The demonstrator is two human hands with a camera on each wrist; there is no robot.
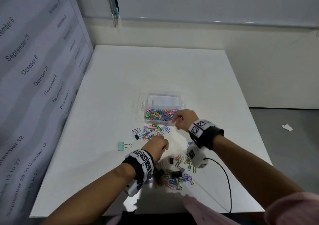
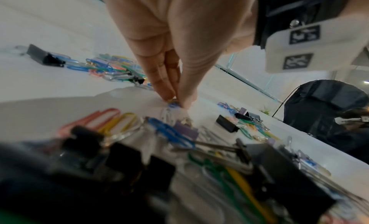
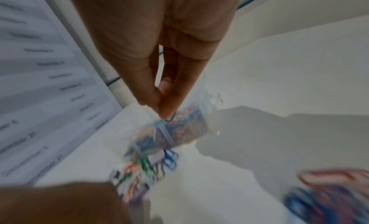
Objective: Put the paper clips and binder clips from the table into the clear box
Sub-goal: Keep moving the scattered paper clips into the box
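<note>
Between the thumb and fingers (image 2: 166, 91) of the left hand (image 1: 158, 148) sits a small blue paper clip (image 2: 173, 104), pinched right at the white worktop (image 1: 172, 72). Just beyond those fingertips lies a loose scatter of coloured paper clips (image 1: 151, 130) mixed with a black binder clip (image 1: 136, 137) and lilac ones, and off to their left, apart from the rest, a mint green binder clip (image 1: 122, 146) lies on its side. Behind the left wrist, nearer the person, spreads a second heap of clips (image 1: 174, 177) with several black binder clips tangled in it.

The right hand (image 1: 185, 119) hovers at the near right corner of the clear box (image 1: 144, 103), its thumb and fingers (image 3: 169, 112) drawn together around a thin dark wire loop that looks like a paper clip (image 3: 169, 119); blur keeps its colour uncertain. Directly under and ahead of those fingertips, the box stands open on the worktop, its floor already covered with many coloured paper clips and a white slip against the far wall.

Beneath the right wrist a few more clips (image 1: 185, 161) lie beside a black cable (image 1: 226, 181) trailing to the worktop's near edge.
</note>
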